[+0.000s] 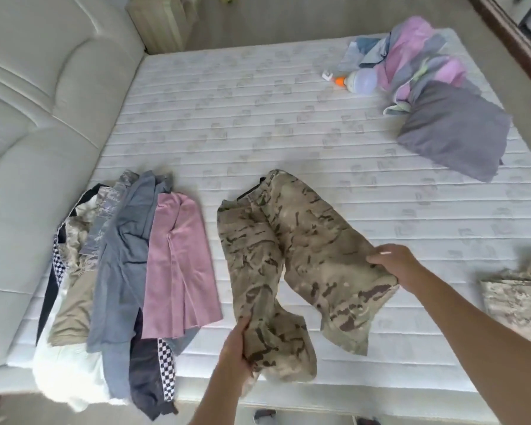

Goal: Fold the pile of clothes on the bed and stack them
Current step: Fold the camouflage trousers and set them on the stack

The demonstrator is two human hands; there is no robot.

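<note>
Fingers of the left hand (236, 348) curl round the hem end of one leg of the camouflage trousers (292, 265), bunching the cloth near the front edge of the bed (258, 111), while the right hand (396, 265) pinches the outer edge of the other leg, thumb on top and the cloth gathered under the palm. Both hands have a firm hold on fabric. The trousers lie spread on the mattress in front of the person, waistband pointing away, the two legs splayed apart toward the near edge. To their left sits the pile of clothes (120, 280), a fanned heap with a pink garment (178, 262) uppermost and grey, beige, white and checkered pieces beneath. At the right edge lies a folded camouflage garment (518, 302), likely the start of the stack. The trousers look like a mid-weight woven cloth: limp, creasing readily, not slippery, and in no way fragile. They should drape and sag wherever unsupported, so taking hold at the hems or side seams, then at the waistband, seems the surest way to bring one leg squarely over the other.
</note>
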